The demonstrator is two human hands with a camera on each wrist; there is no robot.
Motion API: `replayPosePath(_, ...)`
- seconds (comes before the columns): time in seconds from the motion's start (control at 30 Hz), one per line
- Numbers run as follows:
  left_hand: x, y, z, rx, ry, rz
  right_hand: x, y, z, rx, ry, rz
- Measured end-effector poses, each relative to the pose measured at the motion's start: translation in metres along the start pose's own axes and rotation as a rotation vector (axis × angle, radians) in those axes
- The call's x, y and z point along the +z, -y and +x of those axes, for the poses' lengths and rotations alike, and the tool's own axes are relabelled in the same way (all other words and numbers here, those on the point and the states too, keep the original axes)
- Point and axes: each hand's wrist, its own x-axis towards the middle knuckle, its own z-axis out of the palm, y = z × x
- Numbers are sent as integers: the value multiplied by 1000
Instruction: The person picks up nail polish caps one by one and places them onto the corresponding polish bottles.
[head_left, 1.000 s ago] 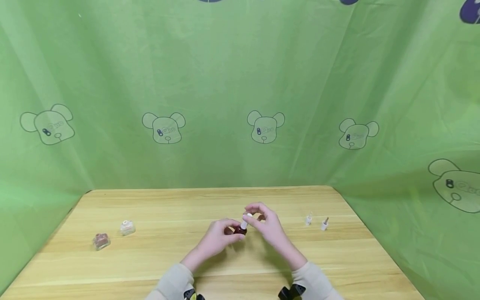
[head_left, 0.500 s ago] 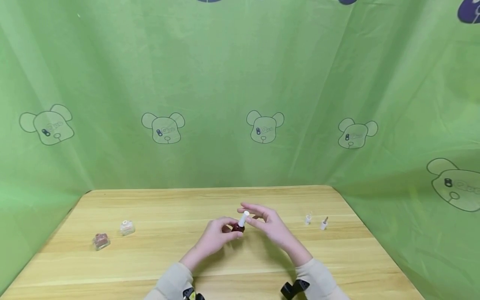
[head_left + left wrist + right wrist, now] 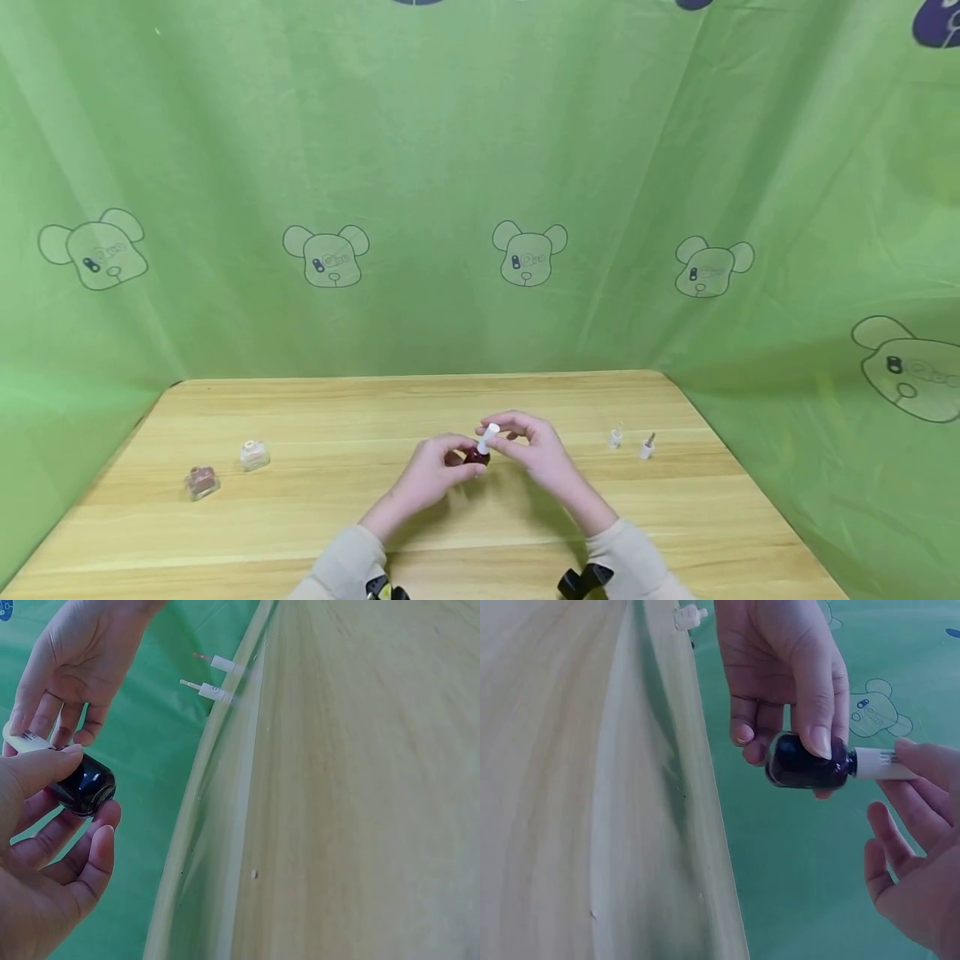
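One dark bottle [image 3: 801,766], lower centre of the head view, is pinched between thumb and fingers of the left hand [image 3: 433,475]; the right hand [image 3: 543,451] pinches the white cap [image 3: 869,763] at its neck. Outward: uncapped pink bottle [image 3: 202,482] and clear bottle [image 3: 255,456], lower left; two white brush caps [image 3: 647,451], lower right.

Dark bottle [image 3: 806,763], white cap [image 3: 874,763], held tilted.
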Motion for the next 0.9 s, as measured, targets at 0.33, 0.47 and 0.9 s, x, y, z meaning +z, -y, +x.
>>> replayPosePath(0.33, 3, -5, -2, 33, -18, 52, 9, 3, -2, 130, -187, 13)
replayPosePath(0.47, 4, -7, -2, 35, -21, 61, 11, 4, -2, 167, -236, 15)
replayPosePath(0.9, 4, -4, -1, 6, -54, 63, 2, -1, -1, 5, 27, 80)
